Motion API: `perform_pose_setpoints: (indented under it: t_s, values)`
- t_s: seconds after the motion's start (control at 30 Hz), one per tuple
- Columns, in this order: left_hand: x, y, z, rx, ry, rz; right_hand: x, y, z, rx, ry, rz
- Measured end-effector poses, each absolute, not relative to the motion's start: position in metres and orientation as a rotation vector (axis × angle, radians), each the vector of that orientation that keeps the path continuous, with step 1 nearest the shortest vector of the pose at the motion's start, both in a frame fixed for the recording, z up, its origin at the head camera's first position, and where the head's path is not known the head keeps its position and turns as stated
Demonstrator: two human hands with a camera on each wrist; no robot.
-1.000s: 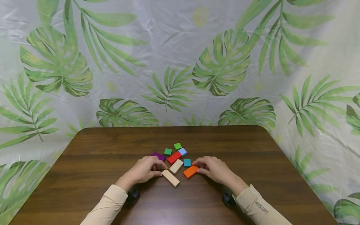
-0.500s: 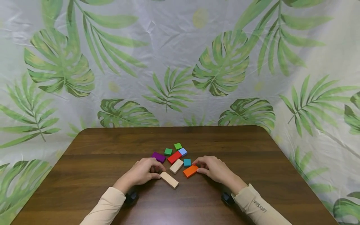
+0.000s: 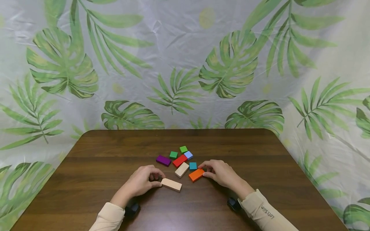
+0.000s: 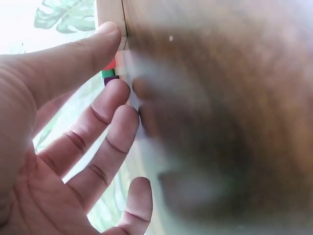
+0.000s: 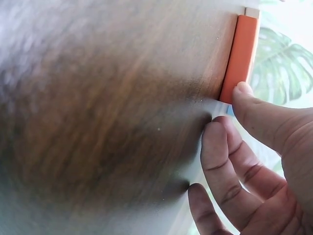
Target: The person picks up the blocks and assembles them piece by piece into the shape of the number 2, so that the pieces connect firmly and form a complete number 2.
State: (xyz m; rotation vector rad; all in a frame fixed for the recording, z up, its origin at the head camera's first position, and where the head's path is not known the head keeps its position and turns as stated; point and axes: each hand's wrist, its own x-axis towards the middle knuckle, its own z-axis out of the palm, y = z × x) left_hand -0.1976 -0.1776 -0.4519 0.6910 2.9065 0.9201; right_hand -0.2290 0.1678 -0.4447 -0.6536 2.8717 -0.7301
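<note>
My left hand pinches the left end of a plain wooden block lying on the table. In the left wrist view the thumb lies against that block; the other fingers are bent near the tabletop. To the right, my right hand holds the right end of an orange block between thumb and index finger. The right wrist view has the thumb on the orange block, the remaining fingers loosely curled beside it. Between the hands lies a second wooden block, with a teal block at its right.
Farther back are a red block, a purple block, a dark green block, a light green block and a light blue block. All lie on the brown wooden table. A leaf-patterned cloth hangs behind.
My left hand has moved left and toward me, drawing the wooden block away from the other one and turning it closer to sideways. The right hand stays at the orange block.
</note>
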Motion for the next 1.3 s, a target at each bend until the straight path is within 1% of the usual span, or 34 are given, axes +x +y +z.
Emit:
perform_pose_setpoints:
  t_s: [0.3, 0.93, 1.3]
  values:
    - [-0.185, -0.177, -0.451, 0.56, 3.004, 0.903, -0.228, 0.167, -0.444, -0.646, 2.872, -0.736]
    - [-0.18, -0.18, -0.455, 0.569, 2.946, 1.037, -0.222, 0.17, -0.446, -0.574, 2.866, -0.774]
    - [-0.179, -0.183, -0.456, 0.551, 2.925, 1.086, -0.213, 0.174, -0.449, -0.642, 2.845, -0.841]
